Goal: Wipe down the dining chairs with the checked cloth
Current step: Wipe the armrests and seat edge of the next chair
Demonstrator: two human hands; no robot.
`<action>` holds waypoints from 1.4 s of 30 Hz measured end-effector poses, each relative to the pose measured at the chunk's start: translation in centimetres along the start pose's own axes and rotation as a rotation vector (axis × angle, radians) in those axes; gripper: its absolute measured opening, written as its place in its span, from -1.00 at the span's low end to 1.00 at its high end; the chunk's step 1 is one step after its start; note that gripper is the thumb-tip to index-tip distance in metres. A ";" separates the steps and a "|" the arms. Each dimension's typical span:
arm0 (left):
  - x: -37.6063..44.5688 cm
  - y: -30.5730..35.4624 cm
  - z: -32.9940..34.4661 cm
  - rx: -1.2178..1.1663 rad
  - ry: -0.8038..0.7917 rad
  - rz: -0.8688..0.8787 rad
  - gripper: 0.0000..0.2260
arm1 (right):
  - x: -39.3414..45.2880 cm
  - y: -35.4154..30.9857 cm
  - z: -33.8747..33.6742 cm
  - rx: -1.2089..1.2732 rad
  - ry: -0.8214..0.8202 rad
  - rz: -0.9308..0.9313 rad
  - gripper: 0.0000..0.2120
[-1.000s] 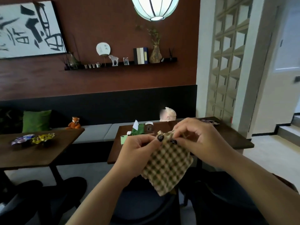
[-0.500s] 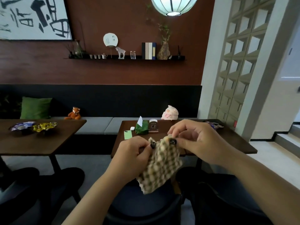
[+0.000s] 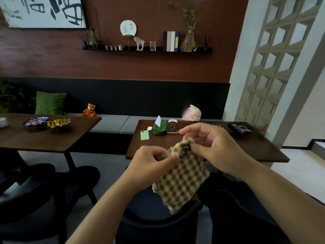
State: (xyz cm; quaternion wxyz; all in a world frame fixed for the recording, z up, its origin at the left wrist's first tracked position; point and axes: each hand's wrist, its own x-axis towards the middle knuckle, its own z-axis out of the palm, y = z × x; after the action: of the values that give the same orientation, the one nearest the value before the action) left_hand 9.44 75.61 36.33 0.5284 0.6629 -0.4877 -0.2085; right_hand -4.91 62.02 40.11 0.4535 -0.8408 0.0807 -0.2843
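Note:
A checked cloth (image 3: 182, 180), green and cream, hangs in front of me at chest height. My left hand (image 3: 151, 162) pinches its upper left corner. My right hand (image 3: 212, 147) pinches the bunched top edge beside it, thumbs almost touching. Below the cloth stands a dark dining chair (image 3: 151, 215) with a curved back, pushed toward the right table. A second dark chair (image 3: 246, 213) stands under my right forearm, and another dark chair (image 3: 35, 199) sits at the lower left.
The right wooden table (image 3: 263, 150) carries a green phone (image 3: 144, 135), a green tissue pouch (image 3: 159, 127) and snack packets. The left table (image 3: 44, 138) holds bowls of wrapped sweets. A grey bench with a fox toy (image 3: 88, 110) runs along the wall.
My hands have drawn closer together and bunched the cloth's top edge. My view has tilted down and shifted left, so the lamp has left the frame.

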 end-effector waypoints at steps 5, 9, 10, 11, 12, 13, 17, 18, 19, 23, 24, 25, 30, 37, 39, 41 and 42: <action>0.0 -0.4 -0.2 -0.366 0.018 -0.203 -0.49 | -0.9 -0.9 -1.5 0.491 -0.260 0.153 -0.77; 0.0 -0.5 -0.2 -0.350 -0.020 -0.155 -0.59 | -0.7 -0.3 -1.0 -0.029 -0.100 0.114 -0.73; -0.1 -0.5 -0.2 -0.348 -0.023 -0.142 -0.59 | -0.8 -0.6 -0.7 0.045 -0.134 0.130 -0.74; -0.1 -0.4 -0.1 -0.339 -0.032 -0.135 -0.58 | -1.0 -0.7 -0.6 0.096 -0.167 0.144 -0.74; -0.1 -0.4 -0.1 -0.326 -0.044 -0.125 -0.58 | -1.1 -0.7 -0.5 0.099 -0.169 0.142 -0.74; -0.2 -0.2 -0.1 -0.321 -0.071 -0.109 -0.59 | -1.2 -0.7 -0.4 0.066 -0.156 0.128 -0.74; -0.7 -0.2 -0.3 -0.208 -0.234 -0.025 -0.75 | -1.6 -0.9 0.1 0.023 -0.091 0.094 -0.74; -0.8 -0.3 -0.2 -0.174 -0.262 -0.022 -0.76 | -1.6 -0.9 0.2 -0.009 -0.047 0.079 -0.74; -0.8 -0.2 0.0 -0.146 -0.269 -0.022 -0.77 | -1.6 -0.7 0.4 -0.038 0.007 0.061 -0.74; -0.9 -0.6 0.5 -0.143 -0.188 -0.020 -0.83 | -2.2 0.0 1.0 -0.015 0.156 0.087 -0.74; -0.9 -0.8 0.5 -0.198 -0.172 -0.024 -0.82 | -2.5 0.3 1.1 -0.009 0.152 0.147 -0.68; -0.9 -1.1 0.4 -0.257 -0.163 -0.024 -0.80 | -2.8 0.7 1.2 -0.008 0.127 0.223 -0.60; -0.9 -2.1 0.9 -0.386 -0.165 -0.001 -0.76 | -4.2 2.4 2.2 0.255 0.025 0.529 -0.56; -0.2 -4.0 2.0 -0.192 -0.082 0.178 -0.87 | -4.4 2.4 2.5 -0.126 0.192 0.412 -0.76; 0.0 -4.5 2.2 -0.158 -0.145 0.135 -0.82 | -4.5 2.3 2.5 -0.206 0.196 0.333 -0.78; 0.2 -4.9 2.5 -0.095 -0.201 0.080 -0.65 | -4.6 2.4 2.5 -0.209 0.198 0.274 -0.80; 0.3 -5.1 2.7 -0.079 -0.217 0.072 -0.62 | -4.7 2.4 2.4 -0.188 0.197 0.260 -0.82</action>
State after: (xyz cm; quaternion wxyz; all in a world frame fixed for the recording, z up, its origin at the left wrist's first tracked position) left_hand 9.66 73.80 30.83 0.5054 0.5972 -0.5569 -0.2789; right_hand -7.18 64.21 35.29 0.3956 -0.8302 0.2589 -0.2952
